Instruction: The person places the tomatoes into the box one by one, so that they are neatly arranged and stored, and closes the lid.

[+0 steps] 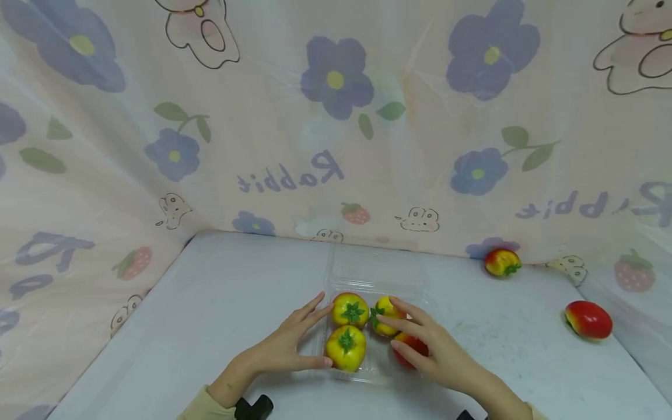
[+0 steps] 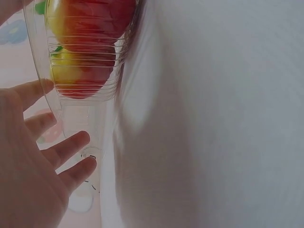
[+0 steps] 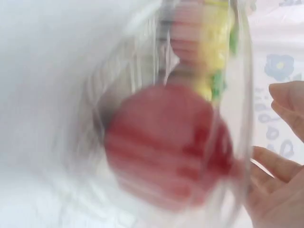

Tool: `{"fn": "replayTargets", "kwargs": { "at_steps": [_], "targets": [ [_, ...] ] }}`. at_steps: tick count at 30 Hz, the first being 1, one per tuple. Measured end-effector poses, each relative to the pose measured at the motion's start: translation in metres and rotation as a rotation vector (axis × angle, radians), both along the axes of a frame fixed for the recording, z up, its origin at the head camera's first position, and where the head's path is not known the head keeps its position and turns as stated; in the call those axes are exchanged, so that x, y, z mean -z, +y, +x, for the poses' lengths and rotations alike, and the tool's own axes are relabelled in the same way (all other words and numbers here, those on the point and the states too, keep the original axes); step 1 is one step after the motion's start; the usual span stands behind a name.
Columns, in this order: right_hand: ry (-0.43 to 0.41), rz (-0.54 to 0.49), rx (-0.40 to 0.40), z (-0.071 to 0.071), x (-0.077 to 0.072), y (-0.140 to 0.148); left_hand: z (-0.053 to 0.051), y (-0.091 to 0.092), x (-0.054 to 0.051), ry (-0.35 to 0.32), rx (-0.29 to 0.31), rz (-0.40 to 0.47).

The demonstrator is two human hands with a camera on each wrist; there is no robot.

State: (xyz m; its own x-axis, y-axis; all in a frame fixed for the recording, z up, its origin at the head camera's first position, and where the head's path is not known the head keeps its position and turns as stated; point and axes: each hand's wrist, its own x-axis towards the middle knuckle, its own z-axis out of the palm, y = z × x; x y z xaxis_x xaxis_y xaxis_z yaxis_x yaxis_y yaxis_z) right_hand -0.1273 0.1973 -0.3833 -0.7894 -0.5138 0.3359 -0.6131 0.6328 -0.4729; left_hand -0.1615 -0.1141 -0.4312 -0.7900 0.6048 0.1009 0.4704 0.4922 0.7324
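Note:
A clear plastic clamshell box [image 1: 375, 368] lies with its lid [image 1: 375, 265] folded back. In its left half sit two yellow fruits with green leafy tops, the back fruit [image 1: 350, 309] and the front fruit [image 1: 345, 348]. A third yellow fruit [image 1: 382, 328] is at back right, and a red fruit [image 1: 411, 350] at front right. My left hand [image 1: 286, 344] has its fingers spread along the box's left side, fingertips at the rim. My right hand [image 1: 438, 347] reaches over the two right fruits, fingers spread and slightly bent, partly covering them. Its view is blurred, so contact is unclear.
On the white table [image 1: 252, 280], a red-yellow fruit [image 1: 502, 262] lies at the back right, by the curtain. Another red fruit [image 1: 589, 320] lies near the right edge. A printed curtain [image 1: 273, 116] hangs behind and along the sides.

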Motion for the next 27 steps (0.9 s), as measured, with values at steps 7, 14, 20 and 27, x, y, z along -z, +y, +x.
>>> {"fn": "replayTargets", "kwargs": {
  "at_steps": [7, 14, 20, 27],
  "targets": [
    [0.016, -0.038, 0.063, -0.005, -0.006, 0.02, 0.0, 0.0, 0.001, -0.004, -0.001, -0.001],
    [0.02, -0.046, 0.117, -0.009, -0.007, 0.032, -0.001, 0.0, 0.001, -0.009, -0.004, 0.0],
    [0.041, -0.038, 0.129, -0.013, -0.005, 0.04, 0.0, 0.0, 0.001, -0.01, -0.01, -0.004],
    [0.015, -0.037, 0.184, -0.016, -0.008, 0.047, 0.0, 0.0, 0.0, -0.015, -0.01, -0.003]
  ]
}}
